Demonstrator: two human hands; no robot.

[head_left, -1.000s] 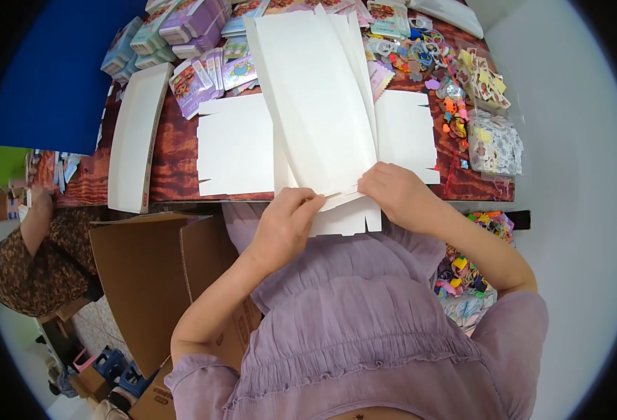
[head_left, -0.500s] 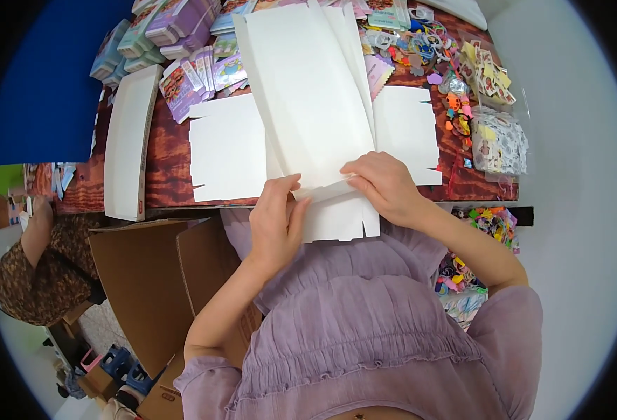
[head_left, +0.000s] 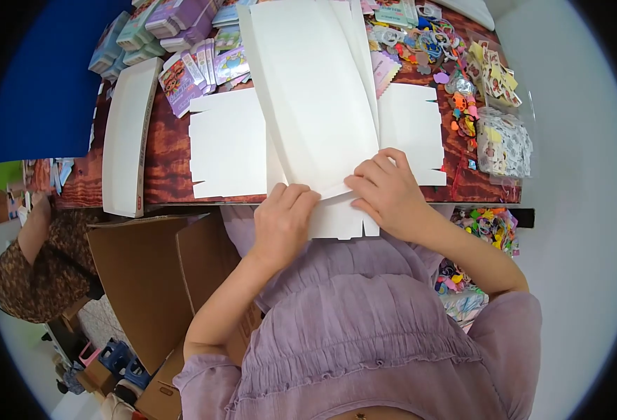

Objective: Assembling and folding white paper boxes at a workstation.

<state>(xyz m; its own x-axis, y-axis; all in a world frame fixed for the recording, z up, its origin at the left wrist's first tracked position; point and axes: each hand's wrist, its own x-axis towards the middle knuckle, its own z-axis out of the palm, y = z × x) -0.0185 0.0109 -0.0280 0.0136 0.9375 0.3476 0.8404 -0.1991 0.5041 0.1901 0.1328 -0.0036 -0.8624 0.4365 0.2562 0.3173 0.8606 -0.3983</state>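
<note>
A long white cardboard box, part folded with raised side walls, reaches from the table's front edge toward the far side. My left hand is closed on the left corner of its near end, fingers over the fold and thumb out of sight. At the right corner my right hand pinches the same end, fingers bent over the edge. Between the hands a slotted end flap hangs over the table edge toward me. Flat white card blanks with notched edges lie crosswise beneath the box.
A folded white box tray stands to the left. Purple and green packs are stacked at the far left. Colourful small trinkets and bags of stickers lie right. An opened brown carton sits below; another person's arm shows left.
The raised strip at the box's near end now lies folded down between my hands. My left fingers have curled over the edge, and my right hand has shifted slightly right.
</note>
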